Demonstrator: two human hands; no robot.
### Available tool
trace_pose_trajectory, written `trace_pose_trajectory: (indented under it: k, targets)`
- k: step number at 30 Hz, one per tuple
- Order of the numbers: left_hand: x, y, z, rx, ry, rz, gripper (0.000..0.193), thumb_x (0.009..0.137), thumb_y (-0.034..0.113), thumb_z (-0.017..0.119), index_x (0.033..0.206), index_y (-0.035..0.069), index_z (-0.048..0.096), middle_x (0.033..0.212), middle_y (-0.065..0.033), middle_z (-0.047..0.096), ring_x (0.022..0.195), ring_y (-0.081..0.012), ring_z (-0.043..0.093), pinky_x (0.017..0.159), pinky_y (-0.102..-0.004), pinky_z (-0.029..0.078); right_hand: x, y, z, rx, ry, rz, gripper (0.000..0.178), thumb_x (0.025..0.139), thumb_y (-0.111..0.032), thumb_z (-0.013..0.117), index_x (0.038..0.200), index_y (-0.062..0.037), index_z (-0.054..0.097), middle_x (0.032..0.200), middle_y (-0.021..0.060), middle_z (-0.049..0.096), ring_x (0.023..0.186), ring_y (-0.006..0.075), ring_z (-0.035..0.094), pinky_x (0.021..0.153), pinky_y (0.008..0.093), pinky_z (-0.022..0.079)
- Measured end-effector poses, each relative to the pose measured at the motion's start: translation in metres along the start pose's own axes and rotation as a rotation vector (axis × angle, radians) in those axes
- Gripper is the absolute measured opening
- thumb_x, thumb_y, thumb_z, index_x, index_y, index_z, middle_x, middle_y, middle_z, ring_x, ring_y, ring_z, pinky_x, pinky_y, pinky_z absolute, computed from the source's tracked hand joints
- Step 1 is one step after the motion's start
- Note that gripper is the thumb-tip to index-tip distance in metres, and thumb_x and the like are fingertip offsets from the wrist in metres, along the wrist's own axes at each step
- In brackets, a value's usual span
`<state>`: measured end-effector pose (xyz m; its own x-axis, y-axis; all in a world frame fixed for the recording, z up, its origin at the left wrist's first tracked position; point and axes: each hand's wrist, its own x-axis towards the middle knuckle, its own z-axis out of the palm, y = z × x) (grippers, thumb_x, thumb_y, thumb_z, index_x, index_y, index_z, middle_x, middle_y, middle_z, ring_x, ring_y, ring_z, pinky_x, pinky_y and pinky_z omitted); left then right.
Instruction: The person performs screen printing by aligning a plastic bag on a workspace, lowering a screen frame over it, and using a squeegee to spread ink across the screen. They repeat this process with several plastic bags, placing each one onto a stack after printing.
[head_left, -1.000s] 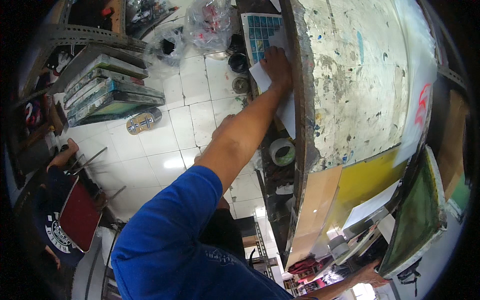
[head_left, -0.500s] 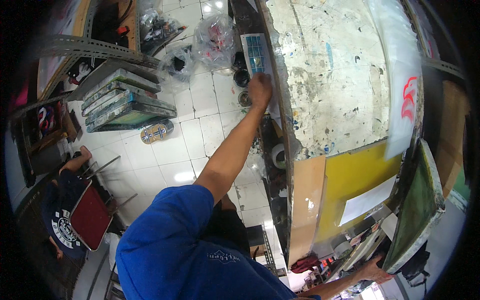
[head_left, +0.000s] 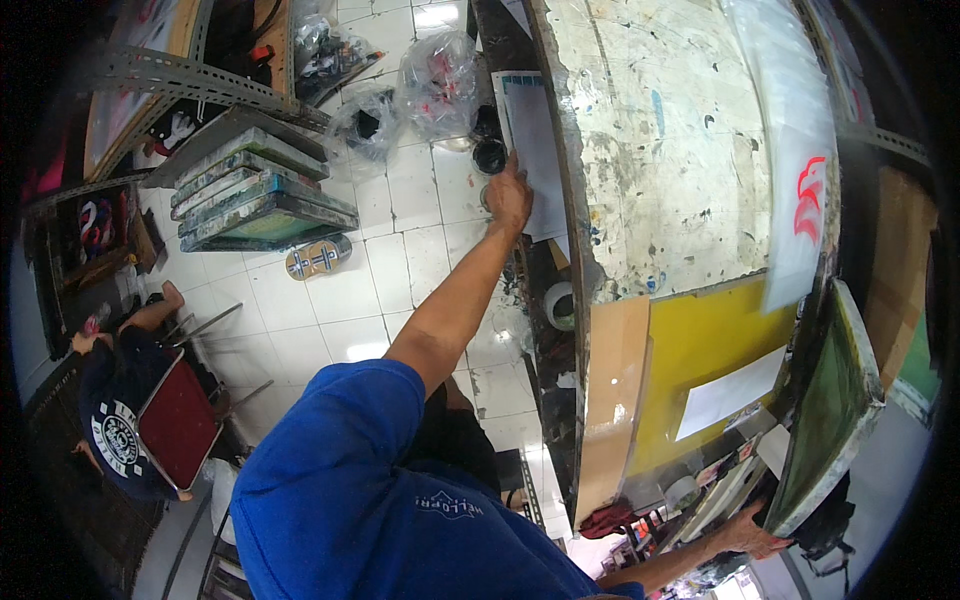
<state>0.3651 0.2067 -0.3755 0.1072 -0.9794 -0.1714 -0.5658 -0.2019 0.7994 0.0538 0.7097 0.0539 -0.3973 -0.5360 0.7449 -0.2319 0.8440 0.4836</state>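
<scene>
My left hand point(head_left: 511, 196) reaches to a narrow ledge beside the worktable and closes on the near-left edge of a white paper sheet point(head_left: 540, 160). A strip of a blue-green printed sheet shows at its far edge. At the lower right, my right hand point(head_left: 758, 534) grips the lower end of a screen-printing frame point(head_left: 835, 420) with green mesh, which leans tilted against the table's right side. Its fingertips are partly hidden behind the frame. Dark open pots point(head_left: 490, 156) stand just left of my left hand.
The paint-stained worktable point(head_left: 670, 150) bears a yellow board point(head_left: 710, 370), a white paper and a clear plastic sheet with a red print point(head_left: 808, 200). Stacked screen frames point(head_left: 265, 215), plastic bags point(head_left: 437, 85) and sandals point(head_left: 312, 260) lie to the left. Another person point(head_left: 115, 420) sits on a red chair.
A plain white sheet now covers most of the blue-green printed sheet under my left hand, which has shifted slightly nearer me. My right hand keeps its grip on the frame.
</scene>
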Motion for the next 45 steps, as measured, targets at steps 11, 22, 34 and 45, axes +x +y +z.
trace_pose_trajectory:
  k: [11,22,34,45]
  targets:
    - [0.007,-0.017,-0.054,-0.512,0.292,-0.069,0.024,0.093,0.006,0.058,0.111,-0.007,0.065,0.091,-0.0241,0.070,0.081,-0.0297,0.068,0.076,-0.0364,0.051,0.008,0.000,0.000,-0.033,-0.023,0.000,0.115,0.076,-0.074,0.064,0.149,0.0055,0.024,0.147,0.0236,0.035,0.137,0.0411,0.028,0.110,0.0589,0.022]
    - [-0.009,0.048,-0.396,-0.330,0.037,-0.006,0.019,0.097,0.010,0.058,0.105,-0.003,0.069,0.092,-0.0055,0.071,0.084,-0.0115,0.061,0.078,-0.0270,0.049,0.024,-0.005,-0.009,-0.026,-0.057,0.058,0.104,0.072,-0.074,0.065,0.140,0.0012,0.045,0.139,0.0182,0.048,0.132,0.0347,0.039,0.106,0.0523,0.029]
    - [-0.104,0.423,-0.378,0.296,-1.245,1.250,0.012,0.085,0.009,0.066,0.095,0.002,0.069,0.083,-0.0197,0.067,0.074,-0.0392,0.064,0.066,-0.0423,0.048,0.082,-0.029,-0.029,0.355,0.017,0.248,0.098,0.063,-0.040,0.081,0.146,-0.0113,0.038,0.140,0.0153,0.047,0.135,0.0321,0.036,0.113,0.0505,0.021]
    - [-0.202,0.477,-0.012,0.443,-0.917,1.862,0.040,0.087,0.029,0.068,0.123,0.011,0.064,0.108,-0.0138,0.070,0.102,-0.0336,0.062,0.086,-0.0447,0.047,0.092,-0.031,-0.040,0.480,-0.020,0.292,0.091,0.064,-0.030,0.075,0.145,-0.0097,0.038,0.140,0.0194,0.041,0.136,0.0353,0.033,0.117,0.0539,0.019]
